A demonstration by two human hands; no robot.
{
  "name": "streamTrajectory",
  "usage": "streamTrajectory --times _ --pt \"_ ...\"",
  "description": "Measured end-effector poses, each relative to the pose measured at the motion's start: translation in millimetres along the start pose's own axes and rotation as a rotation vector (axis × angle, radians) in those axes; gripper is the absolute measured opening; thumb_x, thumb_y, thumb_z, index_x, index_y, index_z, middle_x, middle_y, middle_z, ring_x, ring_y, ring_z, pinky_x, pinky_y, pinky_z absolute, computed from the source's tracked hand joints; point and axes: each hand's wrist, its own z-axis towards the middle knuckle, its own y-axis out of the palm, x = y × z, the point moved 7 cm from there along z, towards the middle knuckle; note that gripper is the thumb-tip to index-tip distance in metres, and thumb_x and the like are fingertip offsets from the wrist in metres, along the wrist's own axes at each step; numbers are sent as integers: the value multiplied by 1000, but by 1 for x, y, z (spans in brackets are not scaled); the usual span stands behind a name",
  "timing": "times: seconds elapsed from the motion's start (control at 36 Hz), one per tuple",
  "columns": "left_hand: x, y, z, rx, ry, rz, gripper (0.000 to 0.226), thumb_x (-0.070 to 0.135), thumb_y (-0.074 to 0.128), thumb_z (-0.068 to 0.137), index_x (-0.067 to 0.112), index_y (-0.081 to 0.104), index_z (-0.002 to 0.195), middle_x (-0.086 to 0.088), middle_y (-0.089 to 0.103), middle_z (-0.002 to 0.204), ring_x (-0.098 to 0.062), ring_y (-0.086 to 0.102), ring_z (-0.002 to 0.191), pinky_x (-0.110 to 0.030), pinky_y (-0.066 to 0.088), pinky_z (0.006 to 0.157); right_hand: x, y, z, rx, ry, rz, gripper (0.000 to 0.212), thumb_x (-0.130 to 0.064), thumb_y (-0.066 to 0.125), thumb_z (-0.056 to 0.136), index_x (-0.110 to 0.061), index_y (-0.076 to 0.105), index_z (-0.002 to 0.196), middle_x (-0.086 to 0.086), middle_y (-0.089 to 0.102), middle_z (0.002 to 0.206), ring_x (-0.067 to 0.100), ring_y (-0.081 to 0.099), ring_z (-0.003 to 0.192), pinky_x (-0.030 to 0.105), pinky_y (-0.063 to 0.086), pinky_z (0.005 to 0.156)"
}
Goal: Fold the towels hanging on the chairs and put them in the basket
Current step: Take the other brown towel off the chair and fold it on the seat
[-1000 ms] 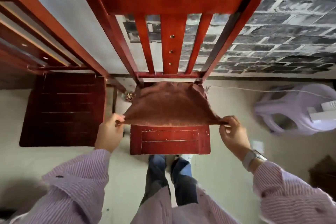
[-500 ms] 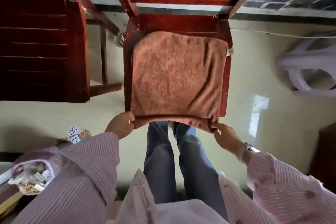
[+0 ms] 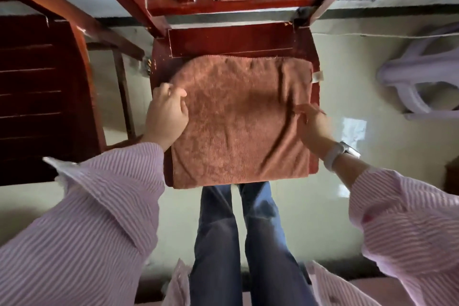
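Nearest the camera, two striped sleeves reach forward over the person's jeans. The left hand lies on the near-left part of the brown towel, fingers loosely bent over its left edge; whether it pinches the cloth or only presses it I cannot tell. The right hand meets the towel's right edge with fingers drawn together, apparently pinching the cloth, though blur hides the grip. The towel lies spread over the seat of the red wooden chair, its near hem just over the front edge and its white label off the right side.

The likely fault is a crooked fold: wrinkles run down the right half, and an uneven pull would skew the edges. A hard tug could drag the towel off onto the floor. No basket shows, so placement looks some way off. Beyond stand a second dark chair and a pale plastic stool.
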Motion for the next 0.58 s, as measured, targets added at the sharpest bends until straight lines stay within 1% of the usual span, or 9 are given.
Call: streamTrajectory --times 0.06,0.11,0.14,0.22,0.28,0.36,0.44,0.5,0.58 --pt "-1 -1 25 30 5 46 33 4 50 84 2 54 116 -20 49 120 -36 44 114 -43 42 93 -10 -11 22 88 -38 -80 42 -9 34 84 -10 58 118 16 54 120 36 50 109 43 41 94" --pt "0 5 49 -12 39 72 42 9 48 87 3 46 128 -20 46 130 -38 39 121 -45 34 102 -21 -22 42 155 -73 -154 50 -14 31 78 -12 52 123 17 49 126 37 45 112 47 38 95" --pt "2 9 60 -47 66 80 45 11 47 89 3 42 133 -20 46 132 -38 37 124 -44 30 105 -25 -25 52 164 -86 -179 50 -13 32 79 -14 49 126 15 45 131 36 42 116 47 35 97" --pt "7 20 83 -118 139 95 46 15 44 93 4 38 137 -18 47 133 -36 34 126 -47 30 104 -33 -24 78 114 -130 -228 53 -12 36 88 -22 34 139 4 31 148 27 27 133 48 23 107" --pt "10 22 92 -133 149 74 44 16 45 93 6 40 136 -17 50 127 -36 35 123 -48 34 100 -37 -20 89 82 -170 -278 55 -13 36 89 -24 29 142 2 32 148 24 24 136 51 17 111" --pt "15 21 103 -138 164 71 36 21 49 91 11 53 125 -15 56 113 -35 38 115 -45 36 93 -43 -21 99 92 -162 -319 50 -17 38 89 -23 34 139 9 42 136 29 33 128 48 20 110" --pt "20 16 104 -125 205 29 22 21 56 86 9 66 102 -14 54 106 -34 41 109 -42 35 91 -48 -24 102 95 -154 -305 38 -20 41 88 -21 51 125 11 47 124 29 37 120 42 23 102" --pt "23 9 100 -100 254 -6 16 20 62 83 7 66 89 -12 54 104 -33 43 107 -41 35 90 -49 -27 98 100 -162 -285 30 -20 44 86 -16 57 114 12 49 117 30 39 115 41 26 97" --pt "30 -6 85 -39 372 16 14 20 65 80 7 63 79 -9 62 91 -30 53 98 -39 35 86 -48 -36 86 140 -206 -247 21 -16 49 85 -12 56 103 12 52 112 31 43 110 40 28 95"
